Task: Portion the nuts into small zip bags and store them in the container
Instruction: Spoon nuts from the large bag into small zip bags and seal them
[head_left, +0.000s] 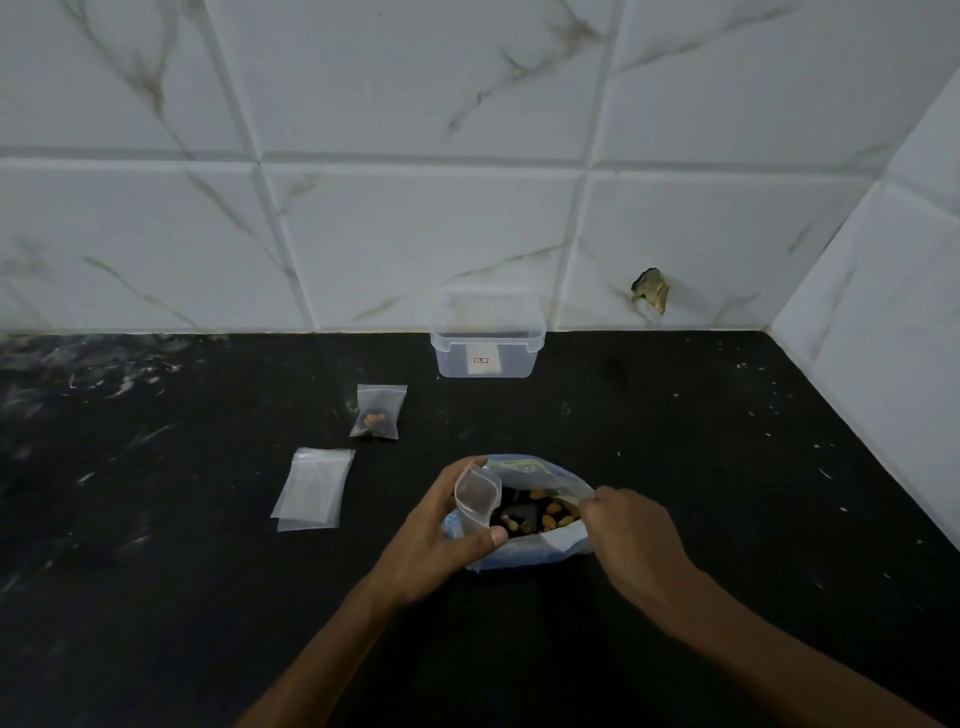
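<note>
A large clear bag of mixed nuts stands open on the black counter in front of me. My left hand grips a small empty zip bag and holds it open at the big bag's left rim. My right hand pinches the big bag's right rim, its fingers curled at the opening. One filled small bag lies further back to the left. A stack of empty small zip bags lies to the left. The clear plastic container stands lidless against the wall.
The black counter runs to a white marble-tiled wall at the back and a side wall on the right, forming a corner. A chipped hole marks the back wall tile.
</note>
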